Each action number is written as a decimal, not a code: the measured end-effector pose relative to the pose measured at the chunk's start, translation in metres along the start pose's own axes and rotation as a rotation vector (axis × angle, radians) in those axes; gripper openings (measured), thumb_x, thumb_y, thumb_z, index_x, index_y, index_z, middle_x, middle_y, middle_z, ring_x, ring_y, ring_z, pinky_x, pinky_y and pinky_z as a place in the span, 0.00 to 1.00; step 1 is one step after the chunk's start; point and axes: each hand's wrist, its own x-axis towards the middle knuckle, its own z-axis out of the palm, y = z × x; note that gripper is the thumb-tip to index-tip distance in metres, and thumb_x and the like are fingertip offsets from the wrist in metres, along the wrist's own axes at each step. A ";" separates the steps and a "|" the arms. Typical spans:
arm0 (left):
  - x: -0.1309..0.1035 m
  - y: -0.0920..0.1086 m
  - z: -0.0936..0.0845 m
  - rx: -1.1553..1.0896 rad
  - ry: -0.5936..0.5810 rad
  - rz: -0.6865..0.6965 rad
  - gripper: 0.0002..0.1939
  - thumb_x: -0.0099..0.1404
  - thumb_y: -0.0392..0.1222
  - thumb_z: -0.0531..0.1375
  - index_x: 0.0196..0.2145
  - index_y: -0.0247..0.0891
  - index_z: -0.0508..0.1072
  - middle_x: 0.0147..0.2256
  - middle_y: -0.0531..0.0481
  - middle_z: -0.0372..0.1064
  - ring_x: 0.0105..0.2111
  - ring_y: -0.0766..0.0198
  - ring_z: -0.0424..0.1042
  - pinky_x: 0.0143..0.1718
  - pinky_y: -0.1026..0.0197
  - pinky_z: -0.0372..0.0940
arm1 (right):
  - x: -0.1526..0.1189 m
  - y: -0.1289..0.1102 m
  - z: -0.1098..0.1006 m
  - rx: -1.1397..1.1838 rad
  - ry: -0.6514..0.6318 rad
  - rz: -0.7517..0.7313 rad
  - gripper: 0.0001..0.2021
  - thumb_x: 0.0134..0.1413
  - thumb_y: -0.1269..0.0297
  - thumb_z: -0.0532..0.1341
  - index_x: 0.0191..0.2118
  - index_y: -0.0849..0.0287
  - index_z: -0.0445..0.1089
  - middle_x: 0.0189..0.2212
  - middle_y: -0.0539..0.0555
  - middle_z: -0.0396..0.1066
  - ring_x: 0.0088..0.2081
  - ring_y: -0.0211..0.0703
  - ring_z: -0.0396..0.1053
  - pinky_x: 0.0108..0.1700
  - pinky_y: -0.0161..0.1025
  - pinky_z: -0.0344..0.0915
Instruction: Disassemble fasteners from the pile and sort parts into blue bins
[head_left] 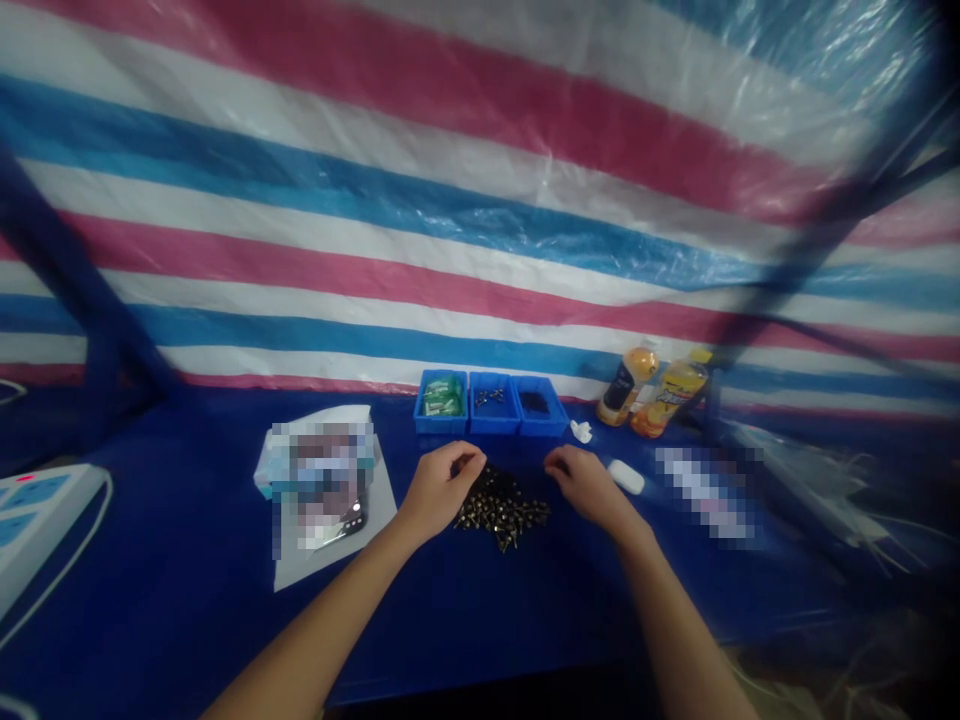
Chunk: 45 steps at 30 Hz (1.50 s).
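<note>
A pile of small dark metal parts with brass tips (pixel 501 508) lies on the blue table (pixel 187 600) between my hands. My left hand (pixel 441 487) rests at the pile's left edge with fingers curled and fingertips pinched; whether a part is between them is too small to tell. My right hand (pixel 589 482) hovers at the pile's upper right, fingers bent down toward the table. Behind the pile stand three blue bins in a row: the left bin (pixel 441 402) holds green packets, the middle bin (pixel 494 403) a few small parts, the right bin (pixel 541 406) dark pieces.
Two orange drink bottles (pixel 651 395) stand at the back right. A small white case (pixel 626 476) and a white scrap (pixel 580 432) lie near my right hand. Paper with a dark tool (pixel 330 510) lies left. A power strip (pixel 37 520) sits far left. A striped tarp hangs behind.
</note>
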 end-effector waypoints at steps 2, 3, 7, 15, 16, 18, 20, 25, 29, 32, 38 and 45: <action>0.000 0.000 0.001 0.010 0.007 0.013 0.14 0.68 0.48 0.53 0.35 0.39 0.76 0.31 0.52 0.73 0.30 0.63 0.69 0.33 0.62 0.62 | 0.018 -0.010 -0.002 0.122 0.067 -0.063 0.13 0.56 0.72 0.56 0.45 0.57 0.73 0.37 0.56 0.74 0.39 0.46 0.70 0.44 0.43 0.64; 0.000 0.000 0.001 0.012 0.006 0.018 0.14 0.68 0.47 0.53 0.35 0.39 0.76 0.31 0.52 0.73 0.30 0.63 0.69 0.34 0.62 0.61 | 0.027 -0.016 -0.002 0.184 0.083 -0.090 0.13 0.57 0.71 0.55 0.46 0.57 0.72 0.39 0.56 0.73 0.41 0.46 0.70 0.45 0.44 0.63; 0.000 0.000 0.002 0.013 -0.007 0.027 0.12 0.67 0.45 0.54 0.35 0.39 0.76 0.30 0.53 0.73 0.29 0.64 0.68 0.34 0.63 0.61 | 0.047 -0.033 0.006 0.602 0.075 0.036 0.10 0.55 0.60 0.60 0.41 0.58 0.70 0.36 0.54 0.74 0.31 0.42 0.73 0.35 0.39 0.65; 0.000 0.000 0.005 0.011 -0.032 0.053 0.11 0.67 0.43 0.54 0.35 0.39 0.75 0.31 0.53 0.72 0.30 0.65 0.69 0.33 0.63 0.60 | 0.034 -0.030 0.022 1.105 0.023 0.304 0.19 0.50 0.48 0.64 0.24 0.59 0.62 0.19 0.46 0.61 0.18 0.31 0.55 0.22 0.32 0.48; 0.000 0.000 0.005 0.013 -0.035 0.054 0.11 0.67 0.43 0.54 0.35 0.39 0.75 0.31 0.53 0.72 0.30 0.65 0.69 0.33 0.63 0.60 | 0.032 -0.031 0.021 1.213 -0.042 0.327 0.19 0.51 0.49 0.64 0.25 0.59 0.62 0.19 0.45 0.59 0.18 0.31 0.54 0.21 0.32 0.47; 0.000 0.000 0.005 0.018 -0.034 0.052 0.10 0.67 0.43 0.55 0.35 0.39 0.75 0.31 0.53 0.72 0.30 0.65 0.69 0.33 0.63 0.60 | 0.029 -0.034 0.016 1.417 -0.163 0.334 0.18 0.52 0.50 0.63 0.26 0.59 0.62 0.19 0.45 0.55 0.19 0.31 0.52 0.22 0.33 0.47; 0.000 -0.001 0.004 0.027 -0.030 0.051 0.10 0.67 0.43 0.54 0.35 0.39 0.75 0.31 0.53 0.72 0.30 0.65 0.69 0.33 0.63 0.60 | 0.027 -0.037 0.012 1.531 -0.231 0.312 0.17 0.52 0.52 0.63 0.25 0.58 0.61 0.18 0.44 0.52 0.19 0.31 0.51 0.22 0.33 0.49; -0.001 -0.001 0.004 0.041 -0.028 0.058 0.11 0.67 0.43 0.54 0.35 0.39 0.75 0.31 0.53 0.73 0.29 0.64 0.69 0.33 0.63 0.61 | 0.028 -0.032 0.014 1.472 -0.143 0.421 0.16 0.50 0.55 0.65 0.25 0.59 0.62 0.17 0.44 0.53 0.18 0.30 0.51 0.21 0.31 0.48; -0.001 -0.002 0.005 0.041 -0.035 0.062 0.11 0.67 0.43 0.54 0.34 0.39 0.75 0.30 0.53 0.72 0.29 0.64 0.69 0.32 0.63 0.61 | 0.033 -0.024 0.016 1.395 0.149 0.528 0.22 0.47 0.49 0.67 0.46 0.51 0.64 0.27 0.46 0.68 0.20 0.31 0.60 0.21 0.30 0.51; 0.000 -0.003 0.005 0.040 -0.032 0.067 0.11 0.67 0.43 0.54 0.34 0.39 0.75 0.30 0.53 0.72 0.29 0.64 0.69 0.33 0.62 0.61 | 0.034 -0.017 0.015 1.257 0.186 0.576 0.22 0.48 0.46 0.64 0.46 0.52 0.65 0.27 0.46 0.68 0.18 0.31 0.58 0.19 0.30 0.48; 0.000 -0.004 0.003 0.045 -0.022 0.053 0.11 0.67 0.44 0.54 0.34 0.40 0.75 0.31 0.53 0.73 0.30 0.64 0.69 0.33 0.62 0.61 | 0.025 -0.001 0.013 0.537 -0.021 0.108 0.11 0.51 0.56 0.63 0.35 0.58 0.76 0.28 0.52 0.72 0.30 0.41 0.67 0.33 0.38 0.61; 0.000 -0.004 0.004 0.046 -0.018 0.072 0.10 0.67 0.43 0.54 0.35 0.40 0.75 0.31 0.53 0.73 0.31 0.64 0.70 0.34 0.62 0.62 | 0.017 -0.012 0.014 0.250 -0.215 -0.132 0.11 0.55 0.62 0.60 0.42 0.53 0.77 0.36 0.53 0.75 0.37 0.43 0.70 0.42 0.39 0.64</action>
